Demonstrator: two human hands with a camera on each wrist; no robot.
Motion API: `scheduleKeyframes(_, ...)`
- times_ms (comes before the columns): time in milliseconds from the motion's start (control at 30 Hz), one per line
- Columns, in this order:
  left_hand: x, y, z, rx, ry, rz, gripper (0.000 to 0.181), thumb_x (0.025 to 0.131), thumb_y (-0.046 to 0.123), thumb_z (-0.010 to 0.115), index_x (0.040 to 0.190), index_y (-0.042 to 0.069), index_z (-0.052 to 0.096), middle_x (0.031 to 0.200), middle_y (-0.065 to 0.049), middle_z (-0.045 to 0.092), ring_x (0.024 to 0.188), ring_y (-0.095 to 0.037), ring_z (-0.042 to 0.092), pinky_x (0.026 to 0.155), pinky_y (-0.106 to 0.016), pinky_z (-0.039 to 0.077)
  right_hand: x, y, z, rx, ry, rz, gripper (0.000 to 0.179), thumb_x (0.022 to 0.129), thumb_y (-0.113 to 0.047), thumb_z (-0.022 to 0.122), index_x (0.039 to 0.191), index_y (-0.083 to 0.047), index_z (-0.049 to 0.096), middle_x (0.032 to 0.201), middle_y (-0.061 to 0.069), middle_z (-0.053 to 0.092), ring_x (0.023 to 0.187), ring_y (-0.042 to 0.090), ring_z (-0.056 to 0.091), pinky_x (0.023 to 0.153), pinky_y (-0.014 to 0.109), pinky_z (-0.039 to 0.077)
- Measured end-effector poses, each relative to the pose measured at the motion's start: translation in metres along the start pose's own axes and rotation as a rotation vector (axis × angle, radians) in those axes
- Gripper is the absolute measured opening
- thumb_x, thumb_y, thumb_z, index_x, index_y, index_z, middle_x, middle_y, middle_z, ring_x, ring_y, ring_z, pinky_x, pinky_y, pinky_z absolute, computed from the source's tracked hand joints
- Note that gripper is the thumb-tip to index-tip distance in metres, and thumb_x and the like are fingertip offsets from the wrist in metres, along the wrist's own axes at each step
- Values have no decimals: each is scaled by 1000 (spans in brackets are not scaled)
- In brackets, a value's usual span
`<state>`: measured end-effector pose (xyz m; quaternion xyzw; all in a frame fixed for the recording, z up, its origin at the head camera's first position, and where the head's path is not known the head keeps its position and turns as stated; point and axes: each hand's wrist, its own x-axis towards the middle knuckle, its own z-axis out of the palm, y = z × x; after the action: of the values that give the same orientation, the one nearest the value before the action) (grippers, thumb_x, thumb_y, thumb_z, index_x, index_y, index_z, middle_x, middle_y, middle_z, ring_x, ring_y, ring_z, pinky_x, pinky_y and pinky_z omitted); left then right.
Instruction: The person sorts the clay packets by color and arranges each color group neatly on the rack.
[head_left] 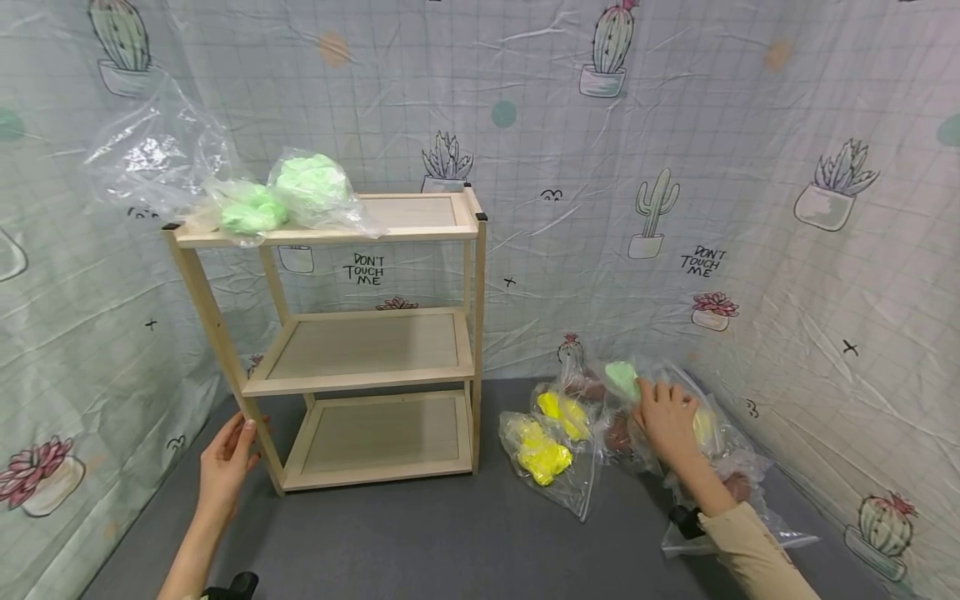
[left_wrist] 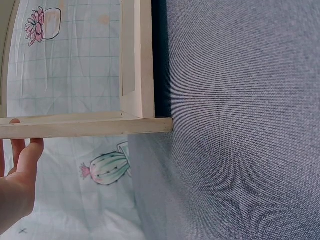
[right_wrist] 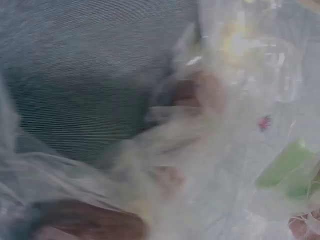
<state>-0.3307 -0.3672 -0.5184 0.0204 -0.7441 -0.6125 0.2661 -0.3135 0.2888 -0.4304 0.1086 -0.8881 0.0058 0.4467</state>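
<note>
Left hand (head_left: pixel 225 458) grips shelf (head_left: pixel 360 346), right (head_left: pixel 667 423) touches bags (head_left: pixel 621 377); backdrop (head_left: pixel 702 260): "DON'T TOUCH ME"

The left wrist view's edges cut off part of the left hand (left_wrist: pixel 22 172) and much of the shelf (left_wrist: pixel 144 65). In the head view, the right hand (head_left: pixel 667 421) hides parts of the bags (head_left: pixel 707 425); whether it pinches one cannot be told. The right wrist view blurs a brown lump (right_wrist: pixel 92 220), cut off below.

Soft light glints on plastic bags (right_wrist: pixel 165 145), blurred in the right wrist view.
</note>
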Motion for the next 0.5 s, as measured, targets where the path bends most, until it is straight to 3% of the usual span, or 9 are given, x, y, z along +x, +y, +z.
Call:
scheduleKeyframes(100,1,-1,-1,14,0,-1,44,91,36,45,134,24,41,120,6,58,98,4,58,64,-11,43,11,-2,-6,8,17,-23,32,79,-13,56,108,0,53,77,20,47,69,37,39,59,51,27)
scheduleKeyframes(267,1,0,-1,35,5,-1,43,91,37,45,133,26,42,120,7,58,99,4,57,64,-11,42,38,-10,-22,-6,118,-93,32,81,-17,50,108,0,52,76,20,46,65,36,37,56,50,27)
scheduleKeyframes(500,-1,2,1,-21,12,-7,43,91,35,47,132,22,43,117,8,60,97,4,58,64,-10,43,78,-26,-50,57,206,-118,29,81,-13,47,108,-2,51,77,19,45,66,34,34,60,52,27)
